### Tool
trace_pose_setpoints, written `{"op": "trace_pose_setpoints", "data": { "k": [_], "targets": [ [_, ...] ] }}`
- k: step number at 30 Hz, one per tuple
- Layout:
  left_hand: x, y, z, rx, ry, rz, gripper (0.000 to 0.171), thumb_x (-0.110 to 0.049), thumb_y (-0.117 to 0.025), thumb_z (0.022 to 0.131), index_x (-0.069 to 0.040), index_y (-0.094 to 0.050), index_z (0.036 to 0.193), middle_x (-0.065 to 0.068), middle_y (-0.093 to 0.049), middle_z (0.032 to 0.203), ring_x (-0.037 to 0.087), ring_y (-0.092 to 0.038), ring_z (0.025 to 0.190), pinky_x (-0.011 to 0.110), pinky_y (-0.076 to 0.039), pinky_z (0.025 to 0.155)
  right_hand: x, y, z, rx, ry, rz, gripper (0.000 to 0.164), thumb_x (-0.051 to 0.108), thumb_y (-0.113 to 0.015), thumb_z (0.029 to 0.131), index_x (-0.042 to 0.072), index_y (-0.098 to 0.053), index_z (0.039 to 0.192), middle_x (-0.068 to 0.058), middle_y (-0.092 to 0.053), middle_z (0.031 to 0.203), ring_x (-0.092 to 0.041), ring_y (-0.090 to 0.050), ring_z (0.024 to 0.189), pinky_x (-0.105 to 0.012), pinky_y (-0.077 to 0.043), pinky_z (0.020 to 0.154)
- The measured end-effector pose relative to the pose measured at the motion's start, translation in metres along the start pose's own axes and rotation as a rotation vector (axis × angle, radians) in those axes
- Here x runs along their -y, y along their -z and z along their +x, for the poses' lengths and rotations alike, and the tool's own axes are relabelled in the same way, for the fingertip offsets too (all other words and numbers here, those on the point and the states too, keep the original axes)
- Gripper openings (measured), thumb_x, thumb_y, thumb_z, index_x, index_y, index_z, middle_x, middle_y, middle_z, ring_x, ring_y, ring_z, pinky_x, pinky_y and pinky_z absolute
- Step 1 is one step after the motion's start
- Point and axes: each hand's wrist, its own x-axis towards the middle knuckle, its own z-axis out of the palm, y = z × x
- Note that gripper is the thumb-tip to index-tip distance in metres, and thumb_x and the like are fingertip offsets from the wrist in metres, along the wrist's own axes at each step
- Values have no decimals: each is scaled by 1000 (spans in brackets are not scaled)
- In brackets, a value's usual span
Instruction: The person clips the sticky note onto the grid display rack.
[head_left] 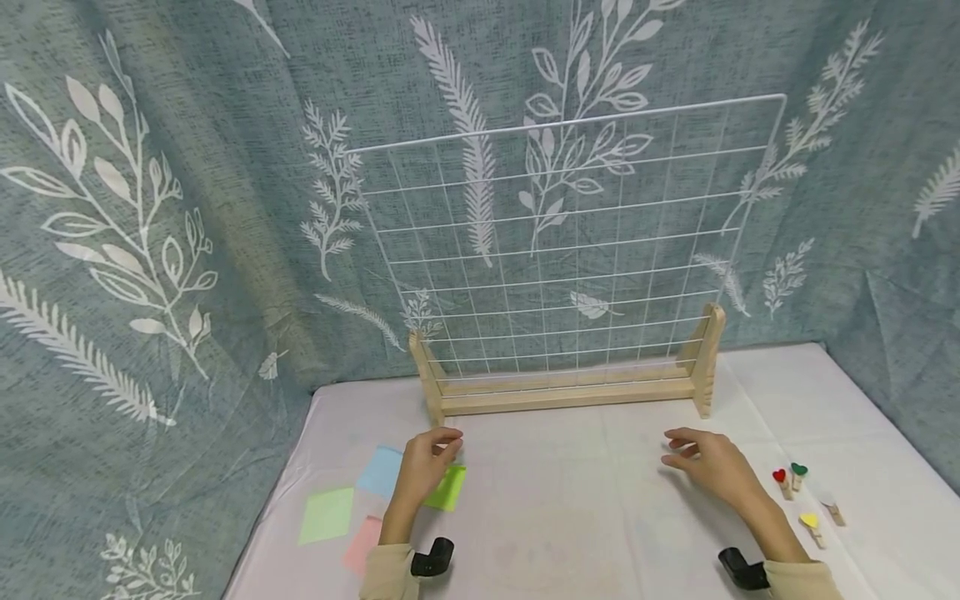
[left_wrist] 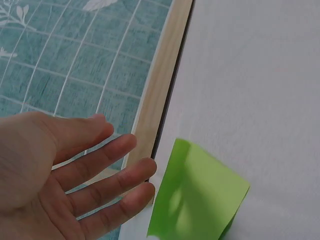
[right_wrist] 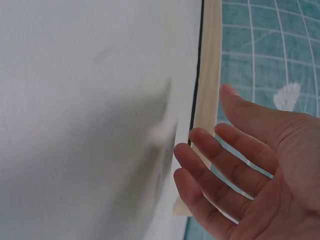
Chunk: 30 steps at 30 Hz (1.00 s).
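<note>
Left hand (head_left: 426, 467) above the near side of the rack, at its left end; fingers relaxed and slightly bent, thumb apart, grasping nothing. Left wrist view puts a bright green note (left_wrist: 205, 192) just beside the fingertips, a bend along the side nearest them; whether skin meets paper there cannot be told. Right hand (head_left: 712, 467) mirrors it near the rack's right end: released, fingers loosely curved and spread a little, palm bare in the right wrist view, a soft shadow on the white surface beside it. Around the left forearm, more notes lie on the table (head_left: 555, 500): a blue note (head_left: 379, 470) just beside the hand, a pale green note (head_left: 327, 515) farther left, a pink note (head_left: 362, 543) partly covered by the forearm. To the right of the right forearm, four small wooden clips with coloured tops: a red heart clip (head_left: 783, 485) and a green heart clip (head_left: 798, 477) close together, a yellow-topped clip (head_left: 811, 528) nearer the person, a pale-topped clip (head_left: 833, 509) farthest right. Beyond both hands, a white wire grid (head_left: 570, 122) stands upright in a pale wooden stand (head_left: 570, 398), a foot at each end, crossbar low between them. White cloth over the table; blue-green curtain (head_left: 225, 292) with white leaf print behind and at both sides. Beige sleeves (head_left: 802, 581) at the forearms, a black device (head_left: 432, 558) at each wrist.
</note>
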Motion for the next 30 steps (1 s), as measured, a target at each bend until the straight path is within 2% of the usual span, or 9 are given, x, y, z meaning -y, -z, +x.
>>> {"op": "trace_pose_setpoints", "data": {
  "k": [6, 10, 15, 21, 26, 28, 30],
  "targets": [
    [4, 7, -2, -13, 26, 68, 17, 0, -69, 89, 2, -72, 106, 15, -72, 97, 28, -69, 81, 37, -60, 69, -8, 11, -5, -21, -19, 7, 36, 15, -75, 87, -7, -66, 115, -16, -72, 98, -30, -69, 85, -44, -59, 70],
    [7, 13, -4, -21, 23, 83, 19, 4, -70, 87, 4, -72, 106, 16, -72, 97, 30, -69, 82, 39, -61, 70, -18, 20, -9, -36, -39, 8, 37, 15, -74, 88, -10, -65, 115, -17, -72, 97, -31, -69, 84, -41, -59, 67],
    [9, 21, -8, -28, 38, 108, 21, 6, -69, 86, 5, -71, 107, 18, -72, 98, 30, -67, 80, 37, -60, 66, -29, 32, -15, -45, -75, -25, 38, 17, -73, 89, -10, -65, 115, -18, -71, 96, -33, -69, 84, -46, -59, 68],
    [13, 24, -10, -20, 142, 159, 20, 3, -69, 87, 3, -71, 107, 16, -72, 100, 29, -67, 82, 37, -58, 65, -40, 48, -25, -53, -124, -48, 37, 18, -72, 90, -10, -66, 113, -19, -71, 95, -33, -69, 83, -52, -58, 72],
    [14, 24, -13, -7, 155, 180, 24, 6, -71, 84, 3, -71, 107, 18, -71, 103, 28, -66, 81, 35, -56, 62, -54, 66, -33, -28, -204, -46, 41, 23, -69, 93, -12, -65, 114, -16, -73, 90, -25, -67, 75, -43, -57, 64],
    [15, 24, -15, 2, 154, 185, 27, 9, -72, 81, 4, -71, 108, 19, -70, 104, 25, -64, 76, 30, -53, 57, -60, 73, -35, -11, -245, -50, 44, 26, -68, 94, -13, -64, 114, -15, -73, 87, -26, -67, 75, -44, -56, 64],
    [16, 24, -16, 5, 163, 190, 29, 10, -72, 80, 4, -71, 108, 20, -70, 105, 21, -62, 72, 27, -49, 53, -65, 81, -37, 7, -283, -66, 46, 29, -67, 94, -13, -64, 113, -17, -72, 87, -32, -67, 78, -50, -56, 68]
  ]
}}
